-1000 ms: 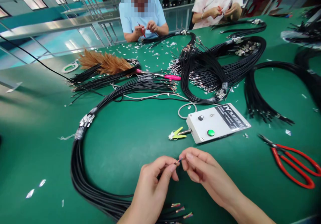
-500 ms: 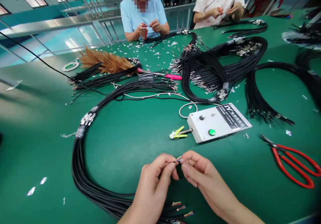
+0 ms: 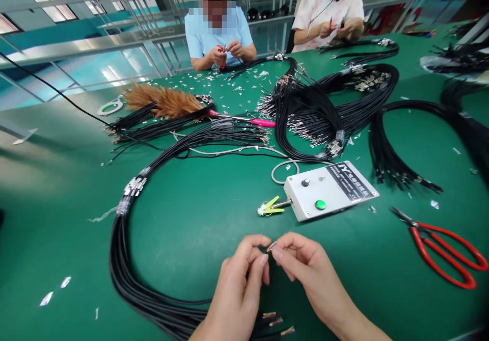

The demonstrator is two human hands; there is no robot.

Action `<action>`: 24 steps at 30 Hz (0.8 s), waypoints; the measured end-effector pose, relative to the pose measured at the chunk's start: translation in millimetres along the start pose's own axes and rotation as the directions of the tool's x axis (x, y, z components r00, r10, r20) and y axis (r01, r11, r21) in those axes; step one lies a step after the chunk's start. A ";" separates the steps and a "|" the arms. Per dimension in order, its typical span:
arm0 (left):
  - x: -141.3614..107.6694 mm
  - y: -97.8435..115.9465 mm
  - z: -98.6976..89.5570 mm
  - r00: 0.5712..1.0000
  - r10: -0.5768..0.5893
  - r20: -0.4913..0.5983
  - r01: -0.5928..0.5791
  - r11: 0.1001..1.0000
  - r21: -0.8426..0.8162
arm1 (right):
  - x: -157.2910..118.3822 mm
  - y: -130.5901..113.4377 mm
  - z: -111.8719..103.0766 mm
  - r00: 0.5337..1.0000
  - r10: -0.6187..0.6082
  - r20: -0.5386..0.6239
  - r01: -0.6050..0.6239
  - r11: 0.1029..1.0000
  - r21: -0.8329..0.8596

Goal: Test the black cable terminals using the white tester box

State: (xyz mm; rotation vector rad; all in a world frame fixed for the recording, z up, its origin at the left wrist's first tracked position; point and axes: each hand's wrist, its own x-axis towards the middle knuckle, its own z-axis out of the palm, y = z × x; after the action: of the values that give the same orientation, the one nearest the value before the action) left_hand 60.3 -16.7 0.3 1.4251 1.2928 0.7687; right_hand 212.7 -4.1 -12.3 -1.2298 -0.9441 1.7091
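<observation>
- Head camera shows the thin bared wire end with coloured strands (image 3: 270, 246) pinched between our two hands, low in the middle of the picture, just above the green worktop (image 3: 198, 218).
- Our left hand (image 3: 239, 292) has thumb and forefinger closed narrowly on the wire just behind its tip; our right hand (image 3: 305, 269) pinches the tip itself from the other side, fingers nearly meeting.
- We judge this wire end light, limp and fine: the strands would bend or fray easily, so the hold belongs on the black sheath close behind the strands, with only fingertip pressure on the tip.
- The wire belongs to the long bundle of thin black cables (image 3: 126, 259) that loops out to the left and back under our left wrist; a few more coloured ends (image 3: 275, 321) lie below our hands.
- Just beyond the hands stands a white metal box with a green button and a black knob (image 3: 328, 190), with a yellow-green clip (image 3: 270, 206) at its left end.
- Red-handled scissors (image 3: 446, 252) lie well apart on the right.
- Farther off we see more coiled black cable bundles (image 3: 317, 111), a brown feather duster with a pink handle (image 3: 168, 101), and two other people's hands (image 3: 227, 51) working across the worktop.
</observation>
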 end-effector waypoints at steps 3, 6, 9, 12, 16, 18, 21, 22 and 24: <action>1.0 0.0 3.1 1.000 -0.020 -0.005 0.020 0.996 -0.082 | 0.1 -0.6 0.3 1.000 0.002 0.004 -0.002 0.999 -0.034; 3.1 0.6 5.0 0.992 -0.104 0.075 0.123 0.938 -0.325 | 0.5 -0.7 0.6 1.000 0.007 0.019 -0.006 0.999 -0.044; 6.5 -0.5 4.5 0.977 -0.160 0.141 0.208 0.861 -0.463 | 0.6 -0.8 1.9 1.000 0.006 0.023 -0.004 0.997 -0.075; 10.0 -3.5 3.8 0.974 -0.223 0.037 0.217 0.871 -0.441 | -0.4 -0.6 3.5 1.000 -0.008 0.018 0.011 0.988 -0.156; 12.7 -4.2 4.3 0.965 -0.251 -0.069 0.205 0.895 -0.396 | -2.3 -0.1 0.2 0.995 -0.102 0.018 0.103 0.941 -0.322; 13.9 -2.9 3.9 0.972 -0.226 -0.072 0.181 0.903 -0.389 | -3.1 -1.2 -5.2 0.982 -0.178 0.054 0.184 0.881 -0.436; 16.3 -1.9 1.9 0.975 -0.210 -0.074 0.167 0.910 -0.378 | -3.3 -4.9 -14.7 0.955 -0.266 0.129 0.289 0.746 -0.600; 17.0 -2.3 1.1 0.976 -0.208 -0.071 0.168 0.913 -0.372 | -2.7 -6.5 -17.2 0.942 -0.303 0.146 0.321 0.681 -0.658; 17.9 -3.8 0.1 0.979 -0.199 -0.053 0.167 0.917 -0.363 | -0.3 -9.5 -20.0 0.890 -0.401 0.215 0.411 0.506 -0.758</action>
State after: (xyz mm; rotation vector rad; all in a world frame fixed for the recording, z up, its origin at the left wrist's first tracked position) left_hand 63.1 0.1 -6.3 0.9733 1.2576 0.8957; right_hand 233.8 1.6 -8.6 -1.3548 -1.9647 0.8824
